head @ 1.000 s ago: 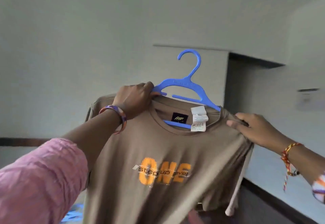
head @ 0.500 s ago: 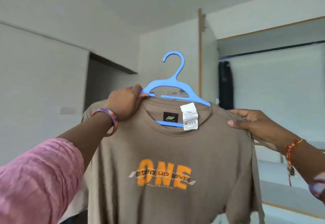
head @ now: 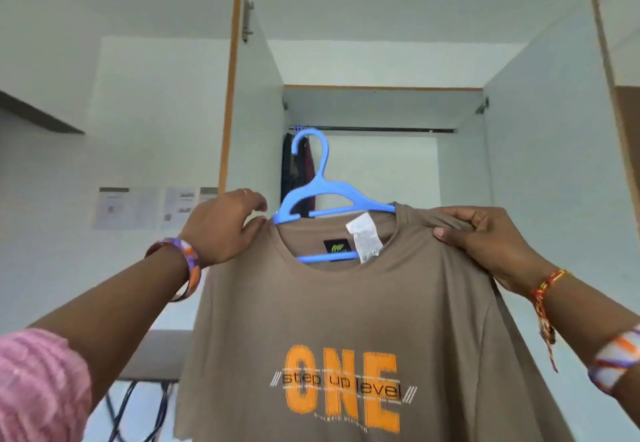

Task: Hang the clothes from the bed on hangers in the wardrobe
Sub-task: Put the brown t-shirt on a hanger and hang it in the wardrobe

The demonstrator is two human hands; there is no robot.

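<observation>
A brown T-shirt [head: 346, 306] with an orange "ONE" print hangs on a blue plastic hanger [head: 322, 195], held up in front of the open wardrobe. My left hand [head: 225, 226] grips the shirt's left shoulder over the hanger's end. At the other shoulder, my right hand [head: 485, 240] pinches the fabric. The hanger's hook points up, just below and in front of the dark wardrobe rail [head: 381, 129]. The shirt's lower part runs out of view.
Both wardrobe doors stand open, the left door [head: 254, 119] and the right door [head: 547, 136]. Dark clothes [head: 298, 171] hang at the rail's left end, with blue hooks above. Papers [head: 145, 207] are stuck on the left wall. A small table [head: 156, 355] stands below.
The view has swung right to face the wardrobe squarely. Both hands carried the shirt on its hanger along and lifted it closer to the rail.
</observation>
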